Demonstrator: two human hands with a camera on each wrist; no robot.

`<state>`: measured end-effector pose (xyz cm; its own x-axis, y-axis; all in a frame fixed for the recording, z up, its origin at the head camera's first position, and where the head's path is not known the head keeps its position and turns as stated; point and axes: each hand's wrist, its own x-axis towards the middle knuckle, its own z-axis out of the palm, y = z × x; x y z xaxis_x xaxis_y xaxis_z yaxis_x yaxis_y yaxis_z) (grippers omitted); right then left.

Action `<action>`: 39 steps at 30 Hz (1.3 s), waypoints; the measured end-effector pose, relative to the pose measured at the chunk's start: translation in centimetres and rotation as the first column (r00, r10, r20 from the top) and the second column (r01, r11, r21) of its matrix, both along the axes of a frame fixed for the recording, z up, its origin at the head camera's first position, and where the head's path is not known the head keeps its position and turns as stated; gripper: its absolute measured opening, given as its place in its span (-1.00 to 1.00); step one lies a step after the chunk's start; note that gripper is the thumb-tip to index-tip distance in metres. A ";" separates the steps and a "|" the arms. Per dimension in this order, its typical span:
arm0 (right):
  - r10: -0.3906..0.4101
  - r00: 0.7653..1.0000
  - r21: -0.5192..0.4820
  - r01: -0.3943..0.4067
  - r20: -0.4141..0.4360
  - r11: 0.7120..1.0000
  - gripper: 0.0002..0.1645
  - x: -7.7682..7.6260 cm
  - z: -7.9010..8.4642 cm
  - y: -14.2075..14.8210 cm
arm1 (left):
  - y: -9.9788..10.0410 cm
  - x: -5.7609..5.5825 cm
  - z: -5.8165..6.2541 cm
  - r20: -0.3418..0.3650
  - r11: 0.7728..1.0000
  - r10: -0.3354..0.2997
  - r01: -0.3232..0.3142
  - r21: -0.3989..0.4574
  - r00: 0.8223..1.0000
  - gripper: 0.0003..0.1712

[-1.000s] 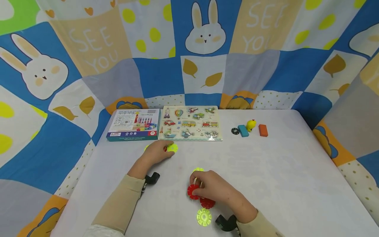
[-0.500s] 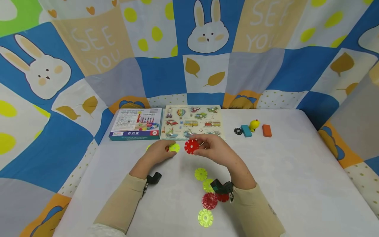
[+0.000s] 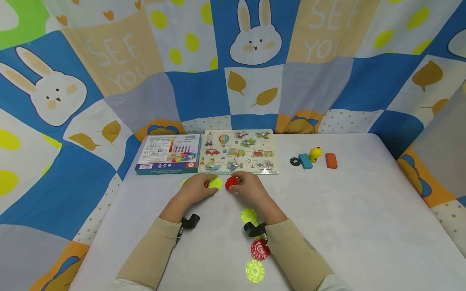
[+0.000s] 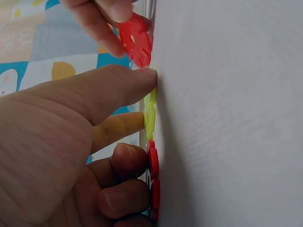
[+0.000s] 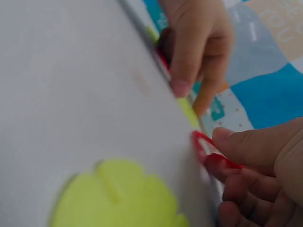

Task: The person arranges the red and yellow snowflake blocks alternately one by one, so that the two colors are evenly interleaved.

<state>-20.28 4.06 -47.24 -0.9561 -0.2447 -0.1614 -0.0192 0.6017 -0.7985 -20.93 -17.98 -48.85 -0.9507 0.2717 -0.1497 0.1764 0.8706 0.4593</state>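
My left hand (image 3: 191, 190) is low over the table, thumb and fingers about a yellow-green notched plastic disc (image 3: 216, 183). In the left wrist view, several red edges of discs (image 4: 154, 161) line up beside that disc, against the curled lower fingers. More of this row is hidden behind the hand. Just to the right, my right hand (image 3: 253, 190) pinches a red notched disc (image 3: 231, 183) between thumb and fingers. A small gap separates the red disc from the yellow-green one in the head view. The right wrist view shows this red disc (image 5: 201, 146) tilted and blurred.
Loose discs lie nearer me: a yellow-green disc (image 3: 249, 215), a red disc (image 3: 259, 249) and another yellow-green disc (image 3: 255, 271). Behind the hands are a box (image 3: 167, 153) and a picture puzzle board (image 3: 238, 151). Blue (image 3: 305, 161) and orange blocks (image 3: 331, 160) sit back right.
My right hand has carried the red disc from the loose pile forward and left, then lowered it beside the yellow-green disc. The left hand has kept its place.
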 end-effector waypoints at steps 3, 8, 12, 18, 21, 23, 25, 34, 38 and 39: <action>0.001 0.996 0.102 0.008 -0.084 0.995 -0.36 0.1 -0.8 -0.3 | 0.0 0.1 0.2 0.002 1.000 -0.006 0.006 0.004 1.000 -0.32; -0.042 0.991 0.160 0.062 -0.126 0.985 -0.48 0.2 -1.2 -0.1 | 0.2 0.1 0.4 0.002 1.000 -0.008 0.008 -0.015 1.000 -0.32; -0.032 0.989 0.174 0.058 -0.146 0.983 -0.63 0.3 -1.3 -0.1 | 0.3 0.1 0.6 -0.001 1.000 -0.010 0.010 -0.026 1.000 -0.31; -0.033 0.986 0.197 0.066 -0.166 0.978 -0.66 0.3 -1.5 -0.1 | 0.6 0.1 0.8 -0.002 0.999 -0.015 0.014 -0.048 1.000 -0.32; -0.062 0.985 0.198 0.093 -0.161 0.976 -0.65 0.2 -1.5 0.1 | 1.0 0.1 1.1 0.000 0.999 -0.017 0.017 -0.049 1.000 -0.31; -0.071 0.985 0.194 0.101 -0.157 0.976 -0.65 0.2 -1.6 0.2 | 1.3 0.2 1.3 -0.002 0.998 -0.013 0.013 -0.058 1.000 -0.31; -0.076 0.986 0.184 0.103 -0.147 0.978 -0.65 0.1 -1.5 0.3 | 1.5 0.3 1.5 0.000 0.998 -0.014 0.014 -0.064 1.000 -0.31; -0.038 0.991 0.149 0.058 -0.128 0.987 -0.68 -0.1 -1.6 0.3 | 4.2 -0.2 1.9 -0.019 0.999 -0.035 0.035 -0.033 0.999 -0.34; -0.031 0.993 0.134 0.046 -0.113 0.990 -0.72 0.0 -1.5 0.4 | 5.1 -0.5 1.4 0.012 0.997 -0.061 0.062 -0.042 0.998 -0.34; -0.030 0.993 0.132 0.045 -0.115 0.990 -0.73 0.0 -1.4 0.4 | 5.3 -0.6 1.3 0.014 0.997 -0.070 0.070 -0.041 0.997 -0.35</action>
<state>-20.32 4.47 -48.67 -0.9781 -0.1916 -0.0813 -0.0796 0.7053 -0.7045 -21.53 -12.72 -47.51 -0.9275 0.3309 -0.1738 0.2322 0.8746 0.4257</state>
